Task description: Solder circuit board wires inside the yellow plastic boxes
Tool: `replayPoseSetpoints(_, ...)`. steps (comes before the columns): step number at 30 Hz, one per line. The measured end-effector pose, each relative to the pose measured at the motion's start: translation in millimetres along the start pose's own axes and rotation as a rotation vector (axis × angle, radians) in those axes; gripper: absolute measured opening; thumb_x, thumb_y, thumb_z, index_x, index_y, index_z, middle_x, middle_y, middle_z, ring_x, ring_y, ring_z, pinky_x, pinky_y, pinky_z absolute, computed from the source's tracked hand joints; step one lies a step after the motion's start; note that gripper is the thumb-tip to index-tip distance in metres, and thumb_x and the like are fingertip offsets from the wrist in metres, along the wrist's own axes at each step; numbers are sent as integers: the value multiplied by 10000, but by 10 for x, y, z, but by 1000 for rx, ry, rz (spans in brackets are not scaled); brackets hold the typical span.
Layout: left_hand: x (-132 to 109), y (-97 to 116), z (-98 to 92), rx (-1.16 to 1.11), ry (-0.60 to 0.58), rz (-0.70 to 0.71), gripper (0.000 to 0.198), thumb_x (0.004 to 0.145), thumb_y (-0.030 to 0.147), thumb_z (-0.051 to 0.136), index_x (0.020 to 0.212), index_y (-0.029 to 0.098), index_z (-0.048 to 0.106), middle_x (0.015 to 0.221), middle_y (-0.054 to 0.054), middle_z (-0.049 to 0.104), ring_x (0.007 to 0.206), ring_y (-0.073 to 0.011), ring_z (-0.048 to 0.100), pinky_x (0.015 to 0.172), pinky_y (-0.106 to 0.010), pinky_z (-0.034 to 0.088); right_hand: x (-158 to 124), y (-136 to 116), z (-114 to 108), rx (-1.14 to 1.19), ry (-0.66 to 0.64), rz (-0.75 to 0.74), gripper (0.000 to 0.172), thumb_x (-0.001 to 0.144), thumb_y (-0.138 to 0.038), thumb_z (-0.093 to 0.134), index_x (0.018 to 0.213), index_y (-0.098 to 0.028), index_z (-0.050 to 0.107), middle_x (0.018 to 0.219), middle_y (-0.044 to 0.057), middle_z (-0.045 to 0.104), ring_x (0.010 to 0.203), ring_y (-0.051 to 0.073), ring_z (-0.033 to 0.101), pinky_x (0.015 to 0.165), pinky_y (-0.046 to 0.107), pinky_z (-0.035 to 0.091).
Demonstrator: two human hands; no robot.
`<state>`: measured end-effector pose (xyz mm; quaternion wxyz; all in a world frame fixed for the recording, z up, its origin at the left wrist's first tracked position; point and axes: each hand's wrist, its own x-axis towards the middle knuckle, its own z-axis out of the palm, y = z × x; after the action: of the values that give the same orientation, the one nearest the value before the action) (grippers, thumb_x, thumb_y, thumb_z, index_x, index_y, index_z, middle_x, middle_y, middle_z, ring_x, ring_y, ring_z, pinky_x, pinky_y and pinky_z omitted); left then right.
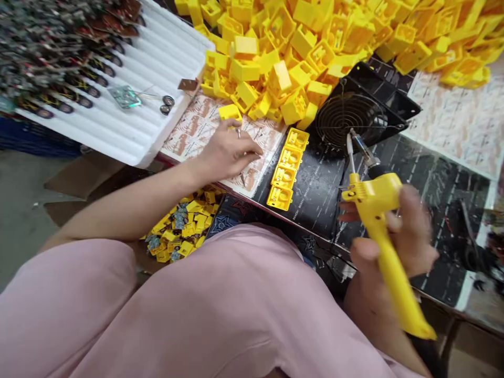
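Note:
My right hand (409,236) is wrapped round a yellow soldering gun (388,236), its metal tip pointing up towards a round black fan with a wire grille (350,118). Motion blurs this hand a little. My left hand (230,149) rests on the patterned board, fingers loosely bent and apart, holding nothing that I can make out. Its fingertips are close to a yellow housing (230,113) at the edge of the big heap. Between my hands, several open yellow housings (287,169) stand in a slanting row on the black mat.
A large heap of yellow housings (275,68) covers the back. At the left, a white foam tray (165,58) bears many circuit boards with wires. Below the table edge is a container of yellow parts (183,226). Black cables or tools (470,241) lie at the right.

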<state>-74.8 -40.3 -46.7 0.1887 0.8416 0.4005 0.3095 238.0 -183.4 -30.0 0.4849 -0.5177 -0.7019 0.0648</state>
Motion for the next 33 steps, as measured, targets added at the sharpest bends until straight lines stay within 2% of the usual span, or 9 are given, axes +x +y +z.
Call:
replayPoseSetpoints(3,-204,192,274,24,-47,-13,263,977,369,581,854,230,766,798,21,786,783,-172,706,1250,-638,337,94,-3,-89,-128,326,-24,568,950,-640,699,1408,-305,705,1097,76,764,782,236,731,558,350,604)
replayPoseSetpoints(5,-281,309,319,13,-62,-39,247,974,347,590,837,231,761,811,17,791,830,-186,718,1257,-654,302,142,97,-113,-177,536,-114,433,961,-662,663,1199,-334,815,875,42,727,755,246,696,514,358,566)
replayPoseSetpoints(8,-351,463,304,15,-103,-67,224,963,311,595,837,236,764,821,13,788,849,-198,716,1245,-684,283,98,277,-117,-12,700,6,506,1070,-632,449,954,-346,851,781,34,682,831,248,698,579,375,575)
replayPoseSetpoints(10,-381,542,296,22,-140,-67,233,960,289,577,833,232,763,814,6,781,853,-202,713,1235,-686,298,-1,321,-124,125,637,123,528,1122,-487,395,908,-325,849,787,28,693,824,217,696,613,364,568)
replayPoseSetpoints(14,-404,620,321,94,-177,-48,257,948,269,539,808,220,749,790,-7,763,856,-213,708,1210,-679,343,-211,218,-171,181,306,133,168,977,-328,740,1117,-310,833,944,10,784,724,178,681,569,344,544)
replayPoseSetpoints(17,-390,629,339,156,-211,-17,256,941,271,527,806,212,736,737,-6,740,831,-216,700,1184,-693,359,-277,140,-208,234,106,22,440,865,-249,856,1293,-287,762,1018,28,804,687,167,695,512,316,548)
replayPoseSetpoints(20,-357,635,326,180,-245,11,245,926,263,517,802,205,720,712,-4,725,810,-209,693,1172,-675,376,-248,112,-208,341,-47,-94,543,820,-130,852,1331,-265,725,897,6,789,669,172,716,503,292,575)
replayPoseSetpoints(27,-304,645,282,159,-289,22,211,893,251,531,779,216,705,714,-5,725,801,-209,680,1193,-640,364,-68,15,-114,289,-233,-189,301,821,-63,799,1008,-263,674,741,-25,725,599,166,710,471,263,586)
replayPoseSetpoints(33,-308,629,320,182,-319,17,193,875,243,545,775,222,709,693,-2,704,801,-209,667,1176,-637,380,72,22,-56,304,-284,-276,275,786,-81,860,853,-236,643,676,-47,722,568,135,721,476,189,575)
